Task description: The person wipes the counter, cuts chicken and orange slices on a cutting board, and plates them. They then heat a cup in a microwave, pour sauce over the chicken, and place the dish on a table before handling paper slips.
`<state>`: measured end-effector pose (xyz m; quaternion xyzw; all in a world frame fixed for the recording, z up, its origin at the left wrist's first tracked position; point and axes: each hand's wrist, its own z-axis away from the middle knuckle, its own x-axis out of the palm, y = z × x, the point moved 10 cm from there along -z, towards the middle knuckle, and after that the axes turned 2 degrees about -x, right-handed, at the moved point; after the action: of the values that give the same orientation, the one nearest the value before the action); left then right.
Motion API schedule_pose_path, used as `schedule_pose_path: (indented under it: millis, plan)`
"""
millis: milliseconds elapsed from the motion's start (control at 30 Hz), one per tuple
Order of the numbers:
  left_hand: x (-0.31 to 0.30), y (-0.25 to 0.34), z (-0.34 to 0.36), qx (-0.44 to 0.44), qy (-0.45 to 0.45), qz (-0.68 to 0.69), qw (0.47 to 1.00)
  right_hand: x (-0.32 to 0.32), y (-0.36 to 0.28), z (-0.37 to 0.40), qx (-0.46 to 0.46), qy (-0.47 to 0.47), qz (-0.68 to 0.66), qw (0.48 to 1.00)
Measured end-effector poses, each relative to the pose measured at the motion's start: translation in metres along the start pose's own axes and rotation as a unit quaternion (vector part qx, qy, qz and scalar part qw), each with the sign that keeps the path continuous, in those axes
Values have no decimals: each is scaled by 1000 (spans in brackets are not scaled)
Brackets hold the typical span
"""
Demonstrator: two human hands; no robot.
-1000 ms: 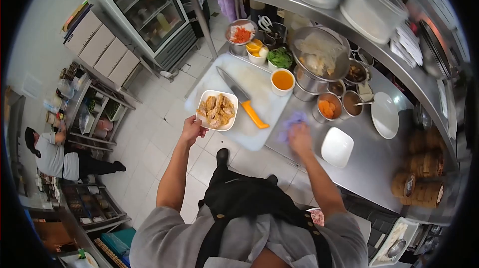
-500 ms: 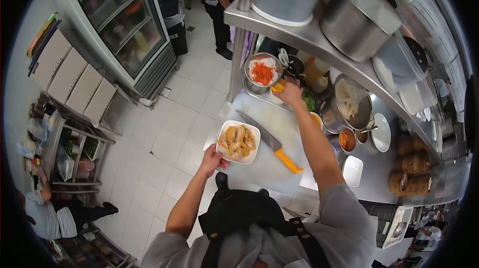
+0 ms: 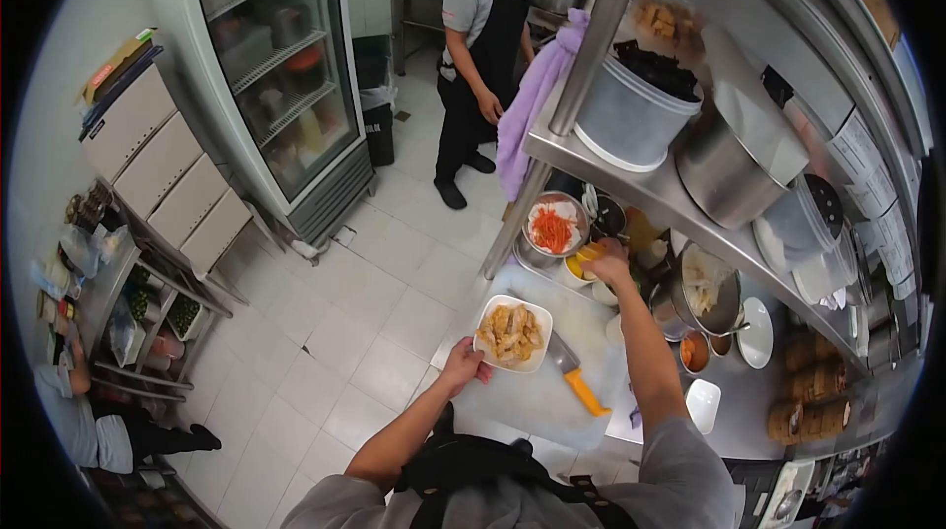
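My left hand [image 3: 463, 365] grips the near left edge of a white square dish [image 3: 489, 356] of pale, yellowish pieces that look like coated chicken [image 3: 514, 332]. The dish is over the white cutting board [image 3: 512, 401] and hides much of the blade of a knife with a yellow handle [image 3: 588, 393]. Past the board's far side, my right hand [image 3: 608, 261] has its fingers closed at a yellow item [image 3: 574, 267], whose kind I cannot make out. Just left of that hand sits a metal bowl [image 3: 530, 251] with shredded carrot [image 3: 554, 230] over something white.
A steel shelf [image 3: 631, 184] with tubs and a pot [image 3: 734, 160] overhangs the counter. To the right are a large metal bowl [image 3: 672, 310], white plates and bamboo steamers [image 3: 808, 421]. A co-worker [image 3: 483, 36] stands beyond the shelf, near a glass-door fridge [image 3: 286, 66].
My left hand has moved the dish forward, so it now covers much of the knife blade. The right hand stays by the yellow item. The view has shifted, showing more of the co-worker.
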<state>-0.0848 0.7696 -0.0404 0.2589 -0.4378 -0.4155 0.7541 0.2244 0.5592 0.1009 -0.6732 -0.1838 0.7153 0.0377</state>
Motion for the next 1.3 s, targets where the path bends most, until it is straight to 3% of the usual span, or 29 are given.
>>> schedule_pose_path:
  millis: [67, 133, 167, 233, 300, 367, 400, 467, 500, 533, 567, 633, 733, 800, 867, 900, 933, 967, 1000, 1067, 1100, 1167, 1200, 1233, 1300]
  plan:
    - [-1, 0, 2, 1, 6, 13, 1000, -1, 6, 9, 2, -2, -42, 999]
    - [-13, 11, 8, 50, 77, -30, 995, -17, 12, 20, -15, 73, -180, 981]
    - [-12, 8, 15, 52, 77, -29, 995, -20, 14, 30, -16, 74, -180, 981]
    - [-10, 20, 39, 121, 73, -100, 985, -33, -1, 67, -64, 73, -401, 911]
    - [46, 21, 61, 9, -10, 85, 996, -53, -48, 140, -92, 21, -458, 884]
    - [119, 42, 94, -103, -126, 309, 937, -15, -62, 201, -135, -58, -516, 844]
    - [119, 34, 92, -127, -120, 306, 936, -13, -62, 222, -111, -58, -521, 844]
    - [131, -3, 85, -150, -190, 370, 897, -13, -57, 270, -117, -96, -359, 921]
    - [130, -19, 86, -160, -242, 381, 878, -9, -21, 280, -164, 27, -255, 953]
    - [126, -22, 88, -165, -294, 391, 856, 8, 21, 291, -99, 56, -134, 984]
    - [130, -19, 97, -183, -298, 400, 847, 22, 50, 302, -14, 1, -50, 999]
    - [145, -23, 111, -209, -283, 415, 839, 41, 72, 318, 5, -33, -12, 999]
    - [166, -21, 112, -132, -317, 297, 891, 46, 70, 317, -47, 0, 6, 999]
    - [180, -21, 116, -25, -314, 109, 943, 50, 69, 311, -61, 0, -16, 998]
    - [189, -38, 109, -56, -280, 63, 956, 54, 77, 309, -76, 6, -39, 996]
    - [186, -46, 94, 4, -230, -120, 966, 61, 84, 305, -74, 5, -39, 996]
    - [185, -47, 80, 63, -173, -300, 936, 66, 92, 301, -72, 6, -39, 997]
    - [197, -24, 81, 175, -67, -518, 835, 66, 101, 303, -72, 8, -46, 996]
    - [207, -29, 70, 174, -66, -523, 832, 62, 114, 305, -63, 18, -34, 997]
    - [215, -35, 45, 179, 10, -659, 730, 53, 128, 309, -52, 29, -24, 998]
    - [218, -37, 43, 178, 9, -662, 728, 36, 122, 312, -69, 69, -37, 995]
    - [219, -50, 40, 135, -2, -741, 657, 22, 122, 314, -87, 109, -51, 989]
    - [216, -51, 45, 135, 0, -743, 656, 21, 130, 310, -85, 95, -138, 982]
    - [213, -40, 58, 190, 23, -704, 684, 22, 136, 308, -82, 80, -224, 968]
    - [195, -25, 92, 311, 57, -622, 716, 17, 131, 313, -85, 54, -189, 977]
